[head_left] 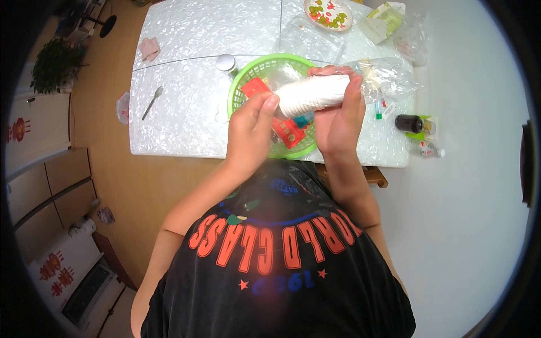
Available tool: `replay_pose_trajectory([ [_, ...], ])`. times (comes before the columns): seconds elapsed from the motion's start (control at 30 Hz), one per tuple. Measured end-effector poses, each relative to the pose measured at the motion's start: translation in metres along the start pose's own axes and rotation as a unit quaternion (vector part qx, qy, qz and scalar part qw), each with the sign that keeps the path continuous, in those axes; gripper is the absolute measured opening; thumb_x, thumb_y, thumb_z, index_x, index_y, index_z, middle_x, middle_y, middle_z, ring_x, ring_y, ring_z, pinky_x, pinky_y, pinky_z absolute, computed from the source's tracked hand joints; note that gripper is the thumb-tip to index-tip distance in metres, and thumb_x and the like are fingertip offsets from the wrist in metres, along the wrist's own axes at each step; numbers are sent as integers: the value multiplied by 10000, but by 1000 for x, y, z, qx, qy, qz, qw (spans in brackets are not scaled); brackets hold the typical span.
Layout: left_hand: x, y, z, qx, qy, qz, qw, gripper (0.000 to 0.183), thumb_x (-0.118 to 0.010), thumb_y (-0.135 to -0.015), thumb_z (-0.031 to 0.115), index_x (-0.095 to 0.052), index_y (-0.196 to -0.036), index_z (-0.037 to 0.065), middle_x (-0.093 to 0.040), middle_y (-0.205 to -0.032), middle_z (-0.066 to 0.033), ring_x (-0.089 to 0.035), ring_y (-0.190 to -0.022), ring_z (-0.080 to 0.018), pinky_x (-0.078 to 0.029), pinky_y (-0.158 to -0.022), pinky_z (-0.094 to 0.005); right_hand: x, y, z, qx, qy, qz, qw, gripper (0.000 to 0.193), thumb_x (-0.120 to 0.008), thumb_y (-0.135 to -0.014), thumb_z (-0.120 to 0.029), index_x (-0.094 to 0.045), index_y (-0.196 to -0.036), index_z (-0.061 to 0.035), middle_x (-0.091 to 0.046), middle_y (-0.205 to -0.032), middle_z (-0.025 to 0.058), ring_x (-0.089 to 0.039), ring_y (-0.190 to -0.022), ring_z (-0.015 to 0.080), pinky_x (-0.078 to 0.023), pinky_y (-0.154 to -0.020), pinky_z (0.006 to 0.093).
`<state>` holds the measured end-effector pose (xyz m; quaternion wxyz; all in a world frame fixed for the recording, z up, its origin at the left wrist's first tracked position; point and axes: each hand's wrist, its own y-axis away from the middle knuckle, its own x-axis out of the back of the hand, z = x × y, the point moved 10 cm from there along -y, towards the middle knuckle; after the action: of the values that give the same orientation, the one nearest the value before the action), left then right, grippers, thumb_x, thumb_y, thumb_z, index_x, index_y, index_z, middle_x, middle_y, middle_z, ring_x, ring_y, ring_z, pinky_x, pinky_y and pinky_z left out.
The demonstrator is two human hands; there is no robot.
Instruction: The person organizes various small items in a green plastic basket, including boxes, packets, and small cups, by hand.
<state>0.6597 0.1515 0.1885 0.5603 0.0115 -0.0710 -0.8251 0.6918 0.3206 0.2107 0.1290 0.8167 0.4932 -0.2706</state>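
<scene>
A stack of white disposable cups, seemingly in a clear plastic sleeve, lies sideways between my two hands above the green basket. My left hand pinches the left end of the stack between thumb and fingers. Around its right end my right hand is wrapped, palm toward me, with the fingertips showing past the top edge. Below the stack, inside the basket, are red packets, a teal item and some clear plastic. Part of the basket's contents is hidden by the cups and my hands.
Left of the basket stand a lidded jar, a spoon and a pink cloth. To the right are plastic bags, a dark jar and a bottle. A plate of green and red pieces sits at the far side.
</scene>
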Motion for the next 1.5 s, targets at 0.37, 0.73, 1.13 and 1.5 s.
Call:
replay_pose_trajectory([
  [0.37, -10, -11, 11, 31, 84, -10, 996, 382, -765, -859, 119, -542, -1131, -29, -647, -1062, -82, -613, -991, -129, -513, -848, -294, -22, 18, 28, -25, -40, -17, 999, 610, -567, -978, -478, -397, -1348, -23, -511, -1335, 192, -471, -1280, 283, -381, -1102, 459],
  [0.73, -28, -5, -6, 201, 310, -111, 923, 346, -614, -991, 231, -598, -1211, -36, -681, -1072, -91, -646, -975, -138, -521, -855, -287, -27, 1, -14, 14, -53, -151, 987, 829, -737, -841, -224, -270, -1485, 9, -501, -1369, 252, -514, -1275, 330, -429, -1062, 446],
  [1.13, -24, -12, 13, 71, 234, -38, 969, 470, -761, -860, 98, -548, -1234, -89, -659, -1184, -155, -637, -1097, -185, -505, -955, -306, -18, 12, 17, 5, -27, -10, 1000, 607, -662, -949, -358, -412, -1339, 35, -499, -1363, 210, -503, -1287, 330, -451, -1062, 461],
  [1.5, -37, -2, 7, 158, 314, -183, 918, 474, -617, -978, 222, -506, -1348, -54, -592, -1300, -131, -574, -1190, -192, -461, -1043, -356, -12, 22, 39, -14, -22, -4, 1000, 592, -635, -972, -326, -347, -1394, -28, -538, -1299, 183, -560, -1215, 292, -460, -1044, 439],
])
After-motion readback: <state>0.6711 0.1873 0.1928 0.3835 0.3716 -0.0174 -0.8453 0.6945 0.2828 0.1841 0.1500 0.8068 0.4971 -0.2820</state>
